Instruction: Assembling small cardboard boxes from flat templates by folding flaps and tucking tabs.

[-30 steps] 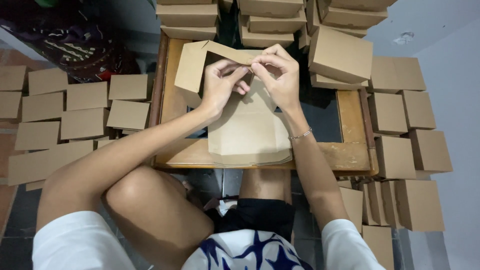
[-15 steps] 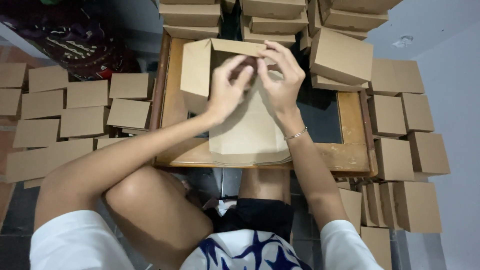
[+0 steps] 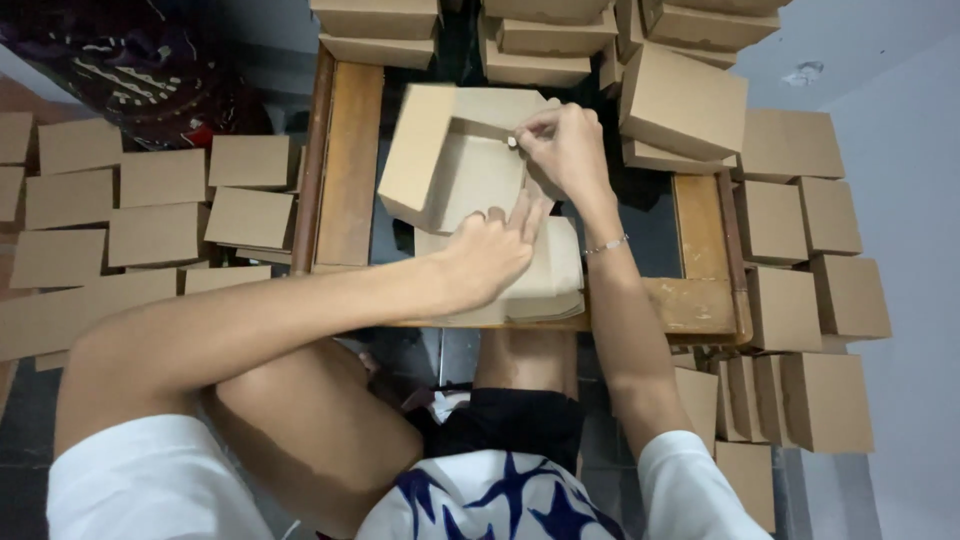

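A half-folded cardboard box (image 3: pixel 455 160) is being shaped over the middle of the low wooden table (image 3: pixel 350 170), toward its far edge. Compared with a second ago, when both hands were pinching a flap together at the top of a nearly flat sheet, the sheet has been raised into an open tray: the left side wall now stands up and a back wall has been folded in. The box has thus passed from flat blank to a form with walls, though its lid and near side are not yet closed.

The right hand (image 3: pixel 565 150) is closed in a pinch on the top edge of the back wall, thumb and forefinger together. The left hand (image 3: pixel 495 250) has dropped lower; it lies open, fingers spread flat, pressed on the near edge of the box and the stack of flat blanks (image 3: pixel 545 285) beneath it at the table's near edge.

The box is plain brown, unprinted, with sharp creases, its floor pale and bare. Finished boxes (image 3: pixel 685 100) are piled at the far right corner, and others (image 3: pixel 150 200) are laid out on the floor at both sides.
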